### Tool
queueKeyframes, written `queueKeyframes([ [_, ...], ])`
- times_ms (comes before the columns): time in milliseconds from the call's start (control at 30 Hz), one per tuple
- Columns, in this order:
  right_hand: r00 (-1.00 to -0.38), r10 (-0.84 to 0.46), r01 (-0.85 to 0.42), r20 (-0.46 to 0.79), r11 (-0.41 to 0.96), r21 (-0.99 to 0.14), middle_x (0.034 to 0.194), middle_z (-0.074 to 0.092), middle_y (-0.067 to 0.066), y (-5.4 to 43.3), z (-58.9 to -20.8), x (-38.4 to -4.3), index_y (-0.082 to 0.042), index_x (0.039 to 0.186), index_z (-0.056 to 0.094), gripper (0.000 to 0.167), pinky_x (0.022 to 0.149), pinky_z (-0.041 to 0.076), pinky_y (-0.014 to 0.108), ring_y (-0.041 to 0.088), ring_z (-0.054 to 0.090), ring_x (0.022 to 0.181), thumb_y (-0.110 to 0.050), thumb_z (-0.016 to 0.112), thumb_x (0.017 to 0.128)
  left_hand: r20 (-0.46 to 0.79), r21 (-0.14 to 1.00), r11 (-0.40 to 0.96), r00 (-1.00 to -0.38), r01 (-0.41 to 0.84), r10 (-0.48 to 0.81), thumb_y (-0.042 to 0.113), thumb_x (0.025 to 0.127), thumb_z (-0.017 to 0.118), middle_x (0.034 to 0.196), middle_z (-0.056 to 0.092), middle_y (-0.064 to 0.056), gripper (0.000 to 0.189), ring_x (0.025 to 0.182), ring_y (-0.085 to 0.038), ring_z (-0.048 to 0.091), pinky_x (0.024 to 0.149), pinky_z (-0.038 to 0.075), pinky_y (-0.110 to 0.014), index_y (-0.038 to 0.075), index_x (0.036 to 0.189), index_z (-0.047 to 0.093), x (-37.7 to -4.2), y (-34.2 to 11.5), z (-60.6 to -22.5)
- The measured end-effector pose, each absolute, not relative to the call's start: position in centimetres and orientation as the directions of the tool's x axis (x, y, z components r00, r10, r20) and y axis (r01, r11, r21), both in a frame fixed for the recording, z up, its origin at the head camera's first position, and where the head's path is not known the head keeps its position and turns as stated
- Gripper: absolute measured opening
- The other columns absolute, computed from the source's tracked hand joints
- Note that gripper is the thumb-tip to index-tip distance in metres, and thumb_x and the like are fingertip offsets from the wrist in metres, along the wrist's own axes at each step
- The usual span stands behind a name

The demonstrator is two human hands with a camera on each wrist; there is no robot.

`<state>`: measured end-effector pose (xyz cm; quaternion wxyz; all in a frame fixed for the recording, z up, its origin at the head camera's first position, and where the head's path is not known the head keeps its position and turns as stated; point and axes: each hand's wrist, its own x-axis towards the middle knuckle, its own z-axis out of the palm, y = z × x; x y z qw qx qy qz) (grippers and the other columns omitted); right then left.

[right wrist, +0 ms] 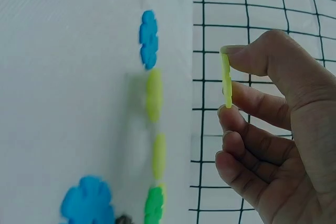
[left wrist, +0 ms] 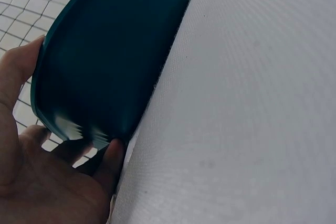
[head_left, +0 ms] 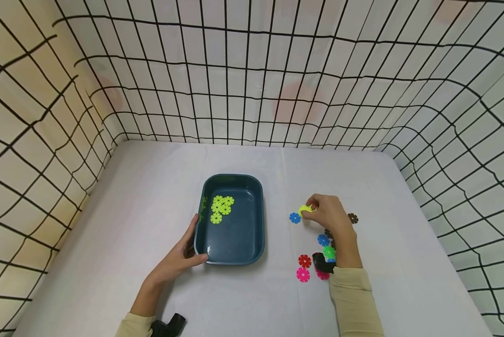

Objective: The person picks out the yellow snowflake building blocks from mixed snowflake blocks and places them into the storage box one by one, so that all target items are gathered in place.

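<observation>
A dark teal plastic tray (head_left: 243, 234) stands on the white cloth, left of centre. My left hand (head_left: 177, 260) grips its near left corner, thumb at the rim and fingers along the outer wall (left wrist: 105, 61). Several yellow notched plastic discs (head_left: 221, 206) lie in the tray's left half. To the right of the tray, my right hand (head_left: 329, 215) pinches one yellow notched disc (right wrist: 227, 80) between thumb and fingers, raised above the cloth. A blue disc (head_left: 294, 218) lies just left of those fingertips. Two more yellow discs (right wrist: 154, 95) show on the cloth in the right wrist view.
Red (head_left: 304, 260), pink (head_left: 303, 274), green (head_left: 329, 252) and blue (head_left: 323, 240) discs lie around the right forearm, which covers some of them. A dark brown disc (head_left: 352, 218) is right of the hand. Black wire mesh (head_left: 252, 84) rises around the table's back and sides.
</observation>
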<state>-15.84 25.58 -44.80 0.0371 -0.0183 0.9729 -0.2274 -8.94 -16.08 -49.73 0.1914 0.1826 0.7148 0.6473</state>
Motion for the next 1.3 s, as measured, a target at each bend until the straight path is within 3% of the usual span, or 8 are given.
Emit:
queueKeyframes([
  [433, -0.991, -0.136, -0.125, 0.007, 0.890, -0.438, 0.085, 0.065, 0.007, 22.4, -42.5, -16.9, -0.007, 0.096, 0.071, 0.028, 0.059, 0.043, 0.026, 0.020, 0.054, 0.075, -0.028, 0.075, 0.079, -0.054, 0.994, 0.112, -0.869, 0.002, 0.492, 0.009, 0.090, 0.066, 0.165, -0.009, -0.012, 0.101, 0.144, -0.051, 0.018, 0.107, 0.030, -0.062, 0.037, 0.156, -0.005, -8.9, -16.1, -49.8],
  [733, -0.980, -0.198, -0.187, 0.019, 0.886, -0.424, 0.084, 0.066, 0.006, 19.5, -41.2, -18.3, -0.008, 0.094, 0.072, 0.027, 0.067, 0.047, 0.030, 0.020, 0.056, 0.077, -0.029, 0.078, 0.078, -0.053, 0.994, 0.108, -0.866, 0.001, 0.497, 0.009, 0.089, 0.066, 0.165, -0.010, -0.011, 0.101, 0.145, -0.051, 0.014, 0.108, 0.028, -0.063, 0.034, 0.156, -0.006, -8.9, -16.1, -49.7],
  [1067, -0.960, -0.278, -0.271, 0.044, 0.870, -0.411, 0.085, 0.068, 0.006, 16.7, -39.5, -19.6, -0.008, 0.094, 0.073, 0.027, 0.068, 0.049, 0.031, 0.020, 0.059, 0.079, -0.030, 0.077, 0.078, -0.048, 0.994, 0.113, -0.865, 0.010, 0.500, 0.007, 0.090, 0.064, 0.165, -0.010, -0.011, 0.100, 0.145, -0.050, 0.015, 0.108, 0.028, -0.062, 0.033, 0.156, -0.007, -8.8, -16.1, -49.6],
  [1300, -0.950, -0.311, -0.299, 0.037, 0.865, -0.404, 0.088, 0.070, 0.008, 14.8, -38.5, -19.8, -0.008, 0.096, 0.073, 0.031, 0.068, 0.050, 0.032, 0.021, 0.060, 0.080, -0.031, 0.079, 0.077, -0.044, 0.993, 0.114, -0.862, 0.016, 0.506, 0.008, 0.091, 0.064, 0.165, -0.010, -0.010, 0.100, 0.146, -0.049, 0.015, 0.109, 0.032, -0.054, 0.033, 0.156, -0.007, -8.9, -16.1, -49.6],
])
